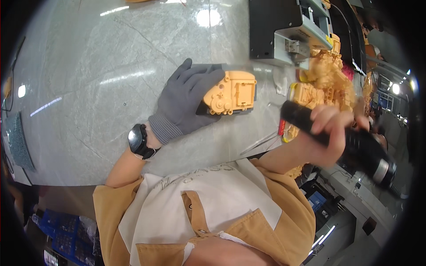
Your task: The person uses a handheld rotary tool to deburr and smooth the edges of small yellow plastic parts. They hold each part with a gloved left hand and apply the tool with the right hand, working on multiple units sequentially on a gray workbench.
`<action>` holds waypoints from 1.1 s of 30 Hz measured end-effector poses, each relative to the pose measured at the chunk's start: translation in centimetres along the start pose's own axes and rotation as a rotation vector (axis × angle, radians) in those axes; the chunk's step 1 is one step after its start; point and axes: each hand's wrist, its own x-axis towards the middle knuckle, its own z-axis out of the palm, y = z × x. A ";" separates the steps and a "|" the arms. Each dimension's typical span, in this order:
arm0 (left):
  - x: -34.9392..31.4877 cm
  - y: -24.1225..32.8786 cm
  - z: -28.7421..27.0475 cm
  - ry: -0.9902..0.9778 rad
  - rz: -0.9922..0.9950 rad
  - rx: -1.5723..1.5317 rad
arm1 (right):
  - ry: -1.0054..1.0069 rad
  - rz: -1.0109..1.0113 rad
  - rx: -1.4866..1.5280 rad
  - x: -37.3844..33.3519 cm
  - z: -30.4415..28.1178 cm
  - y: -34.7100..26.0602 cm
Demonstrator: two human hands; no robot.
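The left hand [184, 99], in a grey knitted glove, grasps the left end of an orange housing [235, 94], index finger along its upper corner. The right hand [330, 133], bare and blurred, is clenched around a black handheld tool [301, 119]. The housing lies at the left hand's fingertips and to the left of the right hand, so the left is nearer. Its longer axis runs roughly left to right; the tool slants up and leftward, its thin tip facing the housing across a gap, apart from it.

The housing looks matte and moulded, with a raised rectangular frame on its right half and round bosses toward the left hand. A dark block [248, 111] shows beneath it, on the grey table [111, 88]. Beyond the right hand sits a heap of orange parts [330, 73]; ahead of both hands stands a black-and-grey machine [273, 31].
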 end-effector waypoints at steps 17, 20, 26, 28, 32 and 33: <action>-0.2 -0.4 -0.6 0.052 0.038 -0.066 | -0.216 0.161 0.146 -3.5 5.9 1.1; -0.2 -0.6 -0.3 0.061 0.047 -0.050 | -0.234 0.157 0.144 -3.5 5.7 1.2; -0.2 -0.6 -0.3 0.060 0.041 -0.055 | -0.130 0.140 0.166 -3.9 6.1 1.2; -0.2 -0.6 -0.3 0.062 0.039 -0.057 | -0.119 0.147 0.151 -3.9 6.3 1.1; -0.2 -0.5 -0.4 0.061 0.038 -0.057 | -0.161 0.182 0.147 -3.8 5.9 1.0; -0.2 -0.5 -0.4 0.057 0.037 -0.057 | -0.170 0.190 0.145 -3.8 5.8 0.9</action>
